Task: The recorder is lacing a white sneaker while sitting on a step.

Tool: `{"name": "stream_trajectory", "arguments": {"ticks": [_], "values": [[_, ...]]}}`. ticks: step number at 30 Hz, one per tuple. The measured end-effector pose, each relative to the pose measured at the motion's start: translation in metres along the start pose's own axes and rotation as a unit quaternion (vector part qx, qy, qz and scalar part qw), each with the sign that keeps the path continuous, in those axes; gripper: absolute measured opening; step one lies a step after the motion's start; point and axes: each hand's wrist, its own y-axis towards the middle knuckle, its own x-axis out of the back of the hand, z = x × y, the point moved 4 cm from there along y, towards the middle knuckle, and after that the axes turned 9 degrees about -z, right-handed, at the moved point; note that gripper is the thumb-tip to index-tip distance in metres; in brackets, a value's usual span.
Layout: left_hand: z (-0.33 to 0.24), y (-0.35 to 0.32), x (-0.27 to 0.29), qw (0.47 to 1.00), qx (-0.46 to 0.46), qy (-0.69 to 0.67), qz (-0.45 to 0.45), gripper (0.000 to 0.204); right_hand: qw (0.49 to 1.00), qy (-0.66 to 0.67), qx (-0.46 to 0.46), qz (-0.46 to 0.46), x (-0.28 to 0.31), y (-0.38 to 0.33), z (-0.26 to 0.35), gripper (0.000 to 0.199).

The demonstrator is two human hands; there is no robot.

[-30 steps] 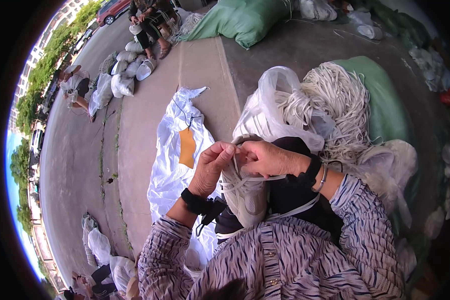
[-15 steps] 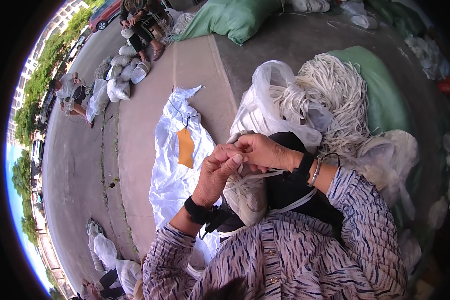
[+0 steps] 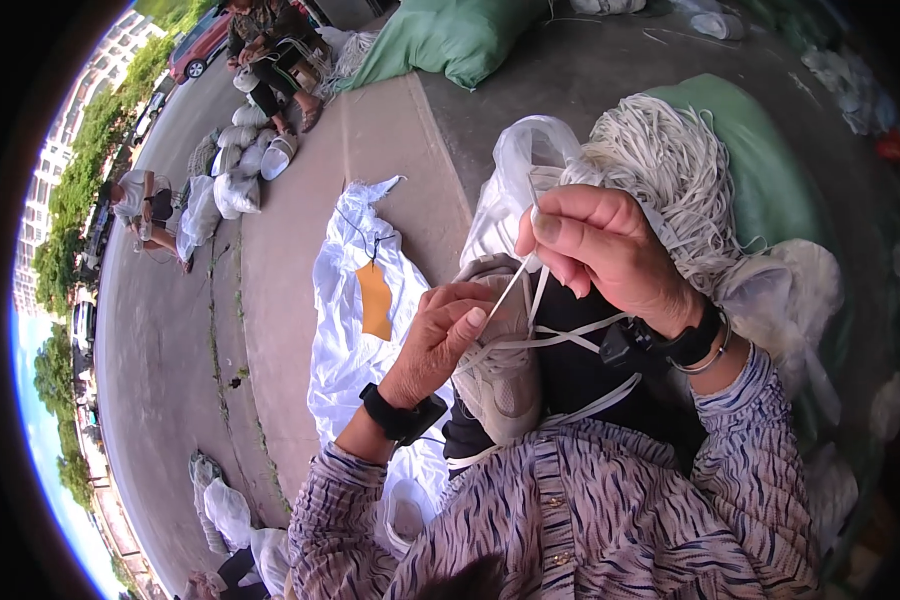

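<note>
A white and beige sneaker [image 3: 505, 395] lies across my dark-trousered lap, its white shoelaces hanging loose over my leg. My left hand [image 3: 435, 340] is closed on the sneaker's side by the lacing, thumb against the edge; its fingertips are partly hidden. Raised above the sneaker, my right hand [image 3: 610, 245] pinches a white shoelace [image 3: 511, 288] between thumb and fingers. That lace runs taut from beside my left thumb up to the right fingers, and a second strand drops back to the shoe.
A bundle of white laces [image 3: 660, 150] and a clear plastic bag [image 3: 530, 160] sit ahead right, by a green sack [image 3: 755, 170]. White sheeting [image 3: 345, 290] with an orange patch [image 3: 375, 300] lies left. Another seated person [image 3: 270, 60] is far left, near filled bags [image 3: 235, 185].
My right hand has lifted up and right from beside my left hand, drawing out the shoelace. My left hand stays at the sneaker, its fingers now apart from the right's.
</note>
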Motion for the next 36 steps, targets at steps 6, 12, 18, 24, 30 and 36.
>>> {"name": "stream_trajectory", "arguments": {"ticks": [6,12,18,24,30,36], "values": [[-0.025,-0.050,-0.023,0.993,0.076,-0.086,0.034,0.011,0.936,-0.349,0.013,0.038,0.021,-0.023,-0.006,0.014],[-0.034,-0.070,0.011,0.967,0.045,-0.187,-0.166,0.019,0.703,-0.705,-0.012,0.092,0.075,-0.065,-0.019,0.013],[-0.033,-0.052,0.018,0.951,0.048,-0.200,-0.231,0.021,0.865,-0.479,0.077,0.129,0.060,-0.056,-0.010,0.014],[-0.035,-0.036,0.029,0.904,0.078,-0.314,-0.279,0.018,0.977,0.017,-0.078,0.196,0.009,-0.054,0.010,0.030],[-0.034,-0.032,0.017,0.975,-0.002,-0.123,-0.183,0.012,0.949,0.278,0.102,0.105,0.043,-0.053,0.052,0.041],[-0.031,-0.010,-0.002,0.931,-0.185,0.308,-0.062,0.011,0.976,0.219,-0.009,0.004,0.065,-0.058,0.019,0.030]]}}
